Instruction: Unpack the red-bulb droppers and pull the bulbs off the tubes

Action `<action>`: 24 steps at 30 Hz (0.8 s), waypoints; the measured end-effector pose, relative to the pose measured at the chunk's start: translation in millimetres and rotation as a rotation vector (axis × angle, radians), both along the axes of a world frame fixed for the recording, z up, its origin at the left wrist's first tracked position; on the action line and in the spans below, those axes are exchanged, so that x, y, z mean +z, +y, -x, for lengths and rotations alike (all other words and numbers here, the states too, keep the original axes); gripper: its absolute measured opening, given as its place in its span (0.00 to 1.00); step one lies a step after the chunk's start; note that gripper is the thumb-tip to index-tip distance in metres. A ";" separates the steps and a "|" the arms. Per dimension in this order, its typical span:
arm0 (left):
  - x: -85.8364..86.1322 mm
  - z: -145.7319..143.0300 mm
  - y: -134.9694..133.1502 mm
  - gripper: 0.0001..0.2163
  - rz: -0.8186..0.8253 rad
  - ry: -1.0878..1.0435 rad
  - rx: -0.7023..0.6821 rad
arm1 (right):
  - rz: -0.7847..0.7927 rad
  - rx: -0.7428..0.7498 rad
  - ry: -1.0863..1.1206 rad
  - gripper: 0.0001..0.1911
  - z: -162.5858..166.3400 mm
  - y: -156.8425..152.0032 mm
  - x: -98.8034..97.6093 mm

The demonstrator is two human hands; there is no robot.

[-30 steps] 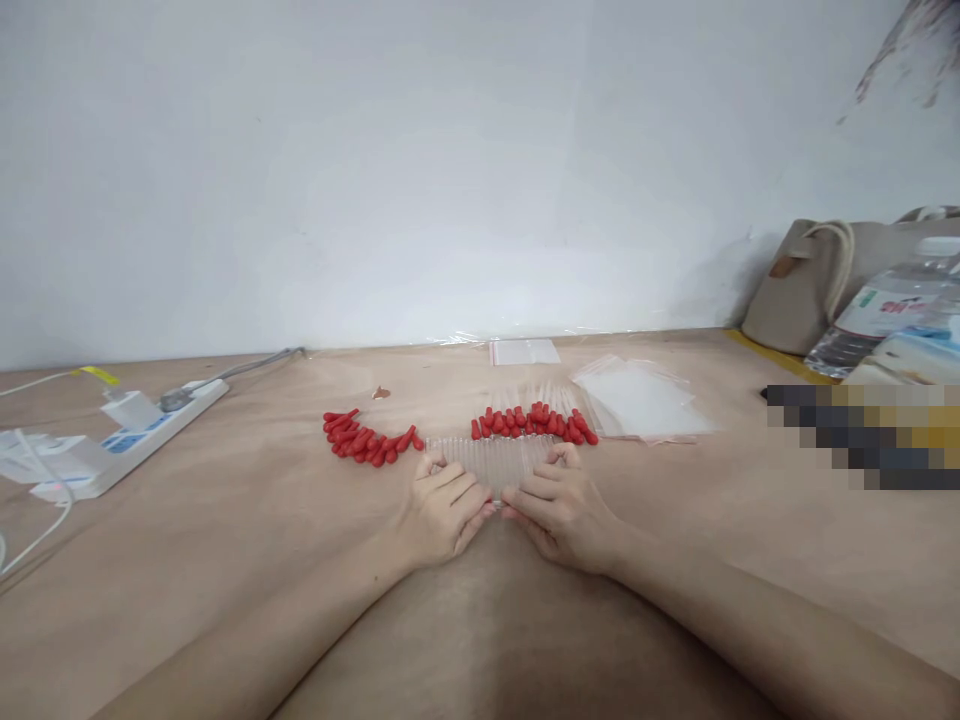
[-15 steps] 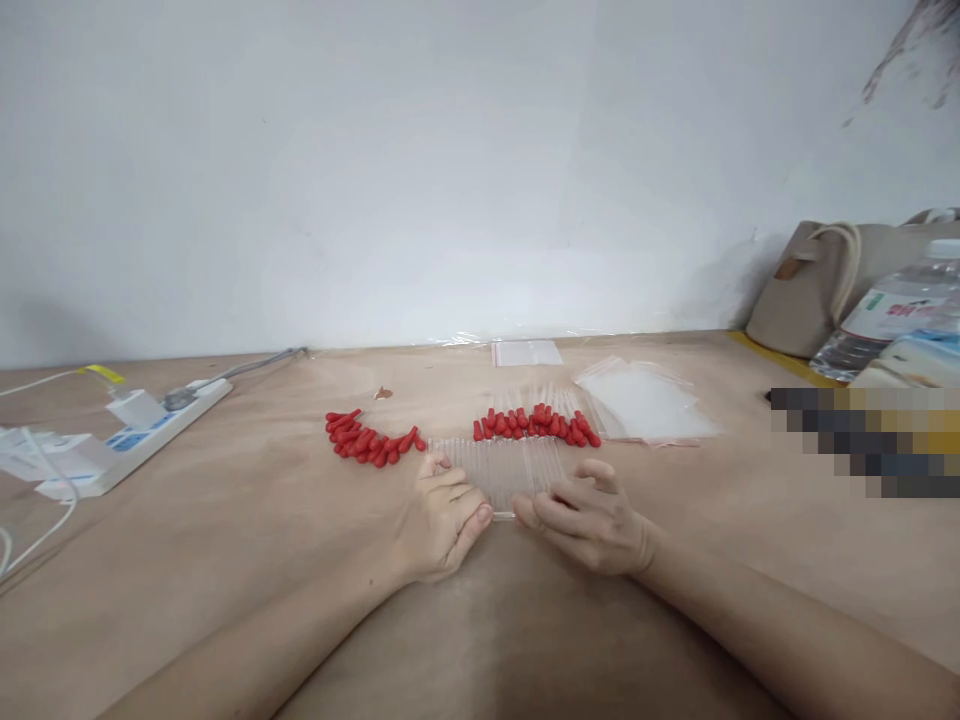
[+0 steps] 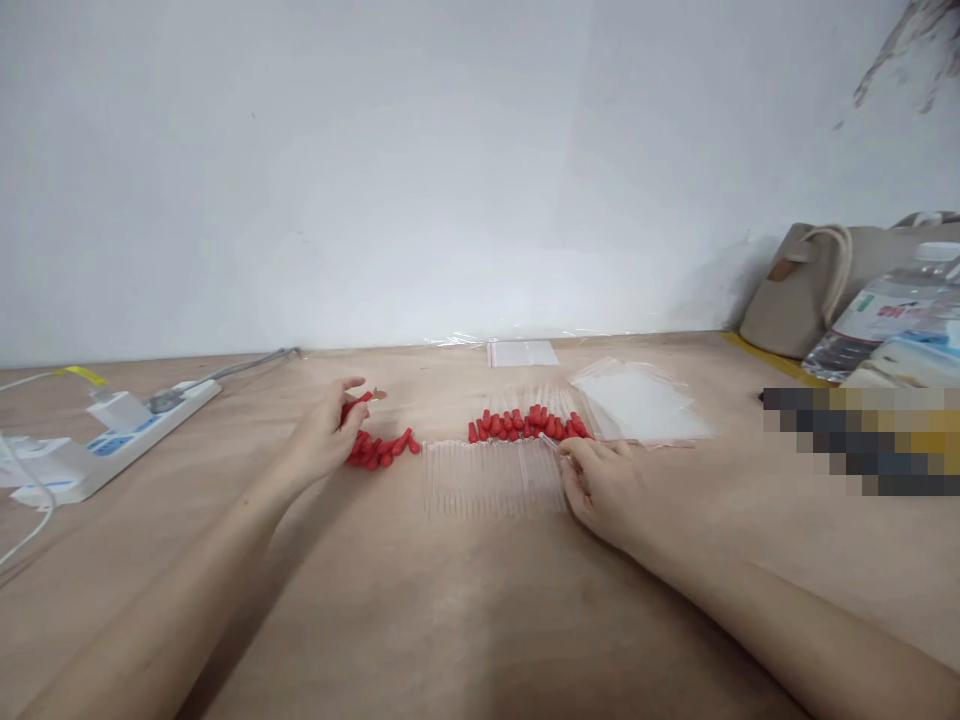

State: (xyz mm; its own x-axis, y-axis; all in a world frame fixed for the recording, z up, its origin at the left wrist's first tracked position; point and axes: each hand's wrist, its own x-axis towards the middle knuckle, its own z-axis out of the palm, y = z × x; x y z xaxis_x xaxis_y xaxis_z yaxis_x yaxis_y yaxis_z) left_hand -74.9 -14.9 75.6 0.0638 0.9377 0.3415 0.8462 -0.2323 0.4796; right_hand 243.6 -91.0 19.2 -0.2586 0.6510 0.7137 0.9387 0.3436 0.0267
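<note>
At the left pile of red rubber bulbs (image 3: 382, 450), my left hand (image 3: 328, 430) has its thumb and fingers closed on a red rubber bulb (image 3: 360, 399). My right hand (image 3: 604, 485) grips a thin clear tube (image 3: 551, 440), whose tip points up and left past the fingers. A row of clear tubes (image 3: 487, 480) lies side by side between the two hands. Just behind that row sits a second cluster of red bulbs (image 3: 517, 423), and more clear tubes (image 3: 536, 396) extend behind it. The right fingers partly cover the right end of this cluster.
Clear plastic bags (image 3: 641, 400) lie at the back right, with a white packet (image 3: 523, 353) near the wall. A power strip (image 3: 150, 440) with plugs and cables is on the left. A beige bag (image 3: 791, 290) and a water bottle (image 3: 885, 310) stand far right.
My left hand has left the front of the tube row and moved left to the bulb pile, taking a bulb. My right hand has shifted right and back, and a tube now shows in it.
</note>
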 end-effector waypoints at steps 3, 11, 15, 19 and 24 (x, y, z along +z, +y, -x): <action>-1.1 18.5 10.6 0.16 0.044 0.071 0.039 | 0.028 0.043 0.015 0.09 3.4 6.8 -8.5; -14.3 11.2 7.4 0.13 0.010 0.212 -0.008 | 0.257 0.179 0.126 0.12 2.9 10.0 -26.2; -17.5 5.5 3.7 0.12 0.004 0.339 -0.050 | 0.313 0.187 0.131 0.16 3.7 6.5 -20.6; -19.6 6.6 4.6 0.16 0.005 0.391 -0.074 | 0.303 0.176 0.140 0.16 4.2 6.4 -19.1; -11.9 5.2 2.0 0.16 -0.052 0.308 -0.016 | 0.267 0.170 0.208 0.14 2.8 11.0 -23.3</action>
State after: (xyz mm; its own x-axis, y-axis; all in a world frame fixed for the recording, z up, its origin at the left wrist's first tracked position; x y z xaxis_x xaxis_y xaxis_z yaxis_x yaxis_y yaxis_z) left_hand -80.2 -13.0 63.7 0.1864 0.9174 0.3515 0.9459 -0.2643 0.1882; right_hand 240.8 -80.0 -4.1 -0.2466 0.7814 0.5732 0.8435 0.4643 -0.2700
